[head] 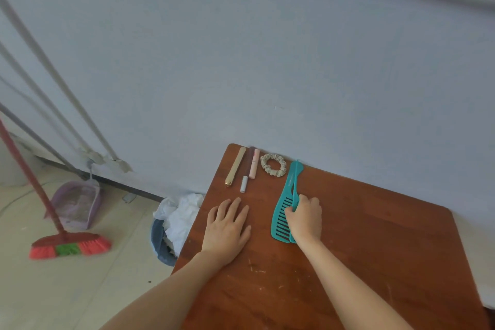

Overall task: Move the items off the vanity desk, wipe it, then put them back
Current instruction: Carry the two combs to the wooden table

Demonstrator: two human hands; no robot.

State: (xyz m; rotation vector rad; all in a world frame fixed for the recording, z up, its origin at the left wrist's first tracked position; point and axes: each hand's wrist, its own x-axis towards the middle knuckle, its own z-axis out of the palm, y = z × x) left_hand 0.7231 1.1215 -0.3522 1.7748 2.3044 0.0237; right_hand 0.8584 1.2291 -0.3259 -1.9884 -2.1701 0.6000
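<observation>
A brown wooden desk [361, 249] stands against the wall. Along its far edge lie a gold stick [235, 166], a dark tube with a white cap [246, 170], a pink tube [254, 164] and a beige scrunchie [273, 164]. Two teal combs [285, 203] lie side by side, handles toward the wall. My right hand [305, 218] rests on the combs with its fingers curled over the right-hand one. My left hand [227, 228] lies flat on the desk, fingers spread, holding nothing.
Left of the desk, a blue bin [160, 244] stuffed with white paper stands on the floor. Further left are a red broom [69, 246] and a purple dustpan [77, 203] leaning near the wall. Pipes run down the wall at left.
</observation>
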